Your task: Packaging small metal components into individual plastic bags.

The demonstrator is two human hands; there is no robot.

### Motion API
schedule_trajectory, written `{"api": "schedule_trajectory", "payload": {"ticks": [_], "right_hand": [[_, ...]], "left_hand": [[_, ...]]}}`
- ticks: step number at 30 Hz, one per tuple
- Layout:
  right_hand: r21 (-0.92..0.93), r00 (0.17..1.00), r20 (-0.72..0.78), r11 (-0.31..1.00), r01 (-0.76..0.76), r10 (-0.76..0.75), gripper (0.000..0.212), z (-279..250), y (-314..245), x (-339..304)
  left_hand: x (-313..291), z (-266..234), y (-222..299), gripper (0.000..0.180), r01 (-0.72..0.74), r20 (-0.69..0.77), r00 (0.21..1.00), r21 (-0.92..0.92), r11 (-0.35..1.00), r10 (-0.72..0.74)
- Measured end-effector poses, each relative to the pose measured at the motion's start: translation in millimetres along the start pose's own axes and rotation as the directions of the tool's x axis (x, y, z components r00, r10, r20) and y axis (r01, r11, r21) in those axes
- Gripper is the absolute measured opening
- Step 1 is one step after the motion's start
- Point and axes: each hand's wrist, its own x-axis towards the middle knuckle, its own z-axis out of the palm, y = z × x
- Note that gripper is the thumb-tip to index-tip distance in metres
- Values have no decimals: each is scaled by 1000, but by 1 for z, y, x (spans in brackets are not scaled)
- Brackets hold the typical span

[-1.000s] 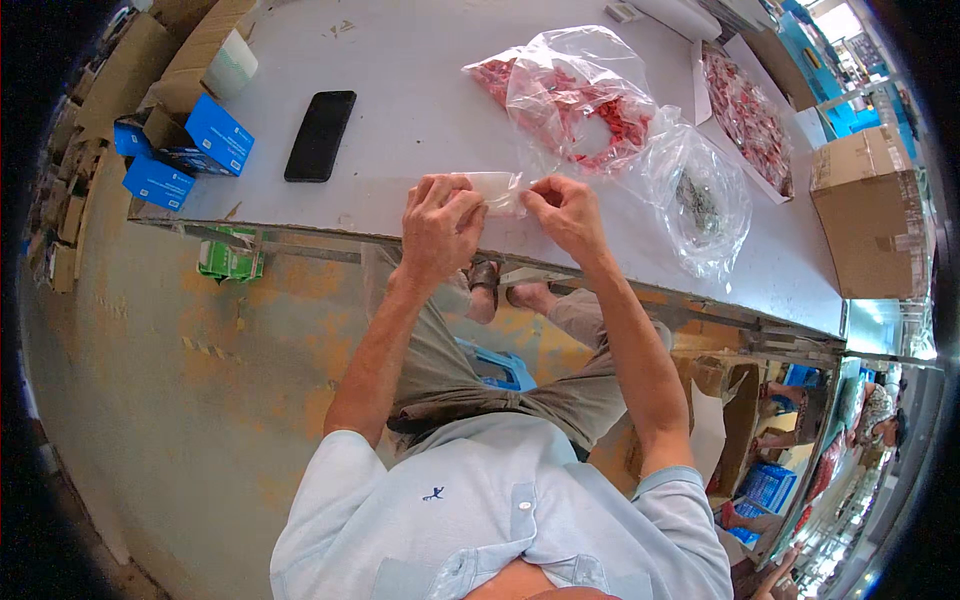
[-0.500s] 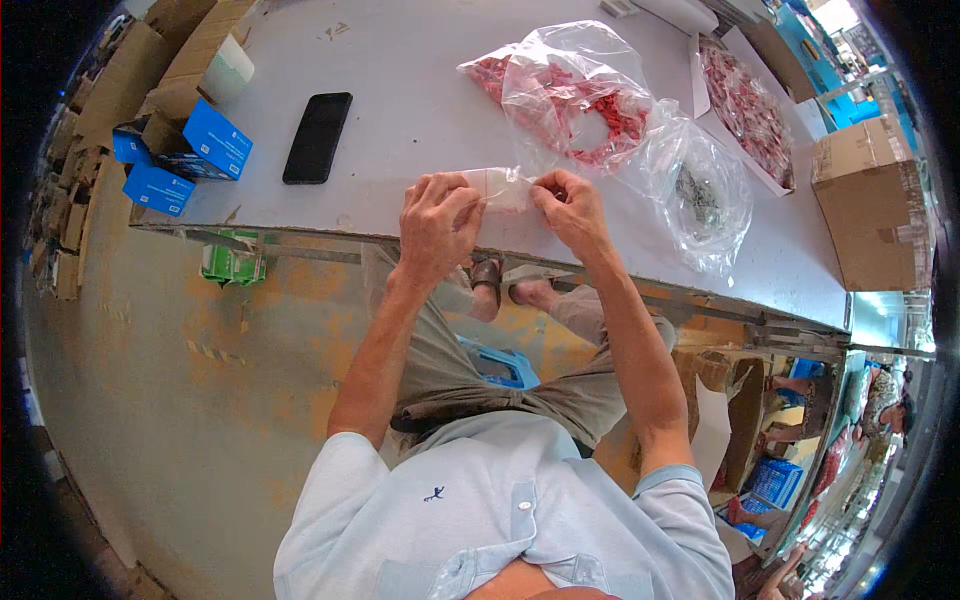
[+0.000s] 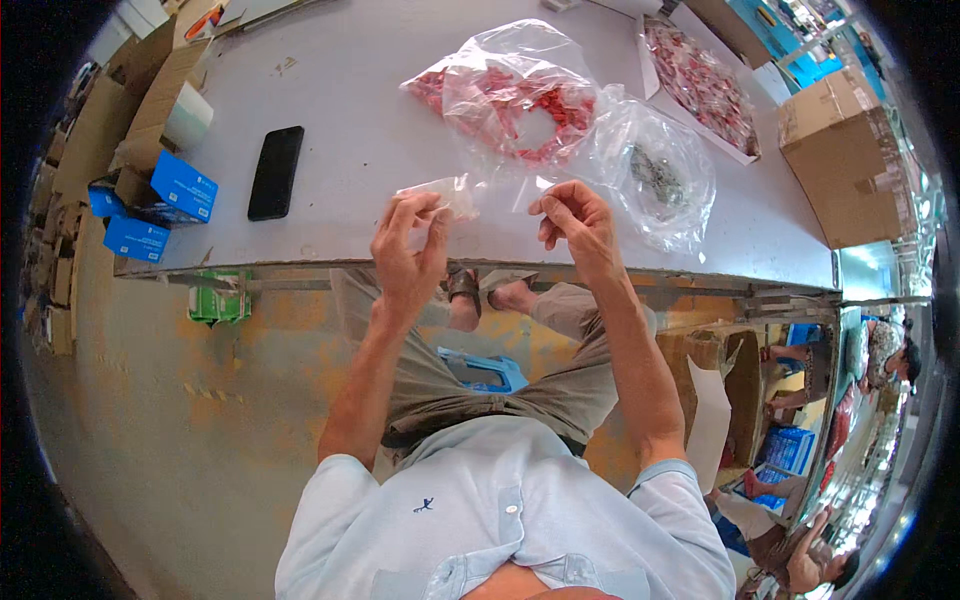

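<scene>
At the near edge of the table, my left hand (image 3: 408,255) has its fingers closed at the edge of a small clear plastic bag (image 3: 458,196). The bag lies just beyond the fingertips, and its contents are too faint to make out. To its right, my right hand (image 3: 582,228) is raised with thumb and fingers curled together. A glassy, see-through sliver (image 3: 530,193) shows at those fingertips; what it is I cannot tell. Beyond the right hand lies a large clear bag of red pieces (image 3: 545,105), and beside it a clear bag of small dark metallic pieces (image 3: 655,175).
A black phone (image 3: 276,172) lies left of my hands, near an open blue box (image 3: 180,190). An open white carton of wrapped red pieces (image 3: 700,85) and a brown cardboard box (image 3: 840,160) stand on the right. A blue stool (image 3: 482,370) is below me; people sit at far right.
My hands have moved apart, the right one drawing away from the small bag. The left still keeps hold of the bag. The whole view has shifted slightly.
</scene>
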Motion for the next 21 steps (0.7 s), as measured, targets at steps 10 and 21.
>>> {"api": "schedule_trajectory", "payload": {"ticks": [10, 21], "right_hand": [[-69, 996, 69, 996, -49, 54, 9, -27, -51, -58], [114, 997, 21, 991, 74, -77, 7, -70, 2, -88]], "left_hand": [[-14, 67, 46, 38, 831, 717, 549, -522, 191, -430], [-35, 96, 49, 5, 724, 619, 688, -545, 423, -380]]}}
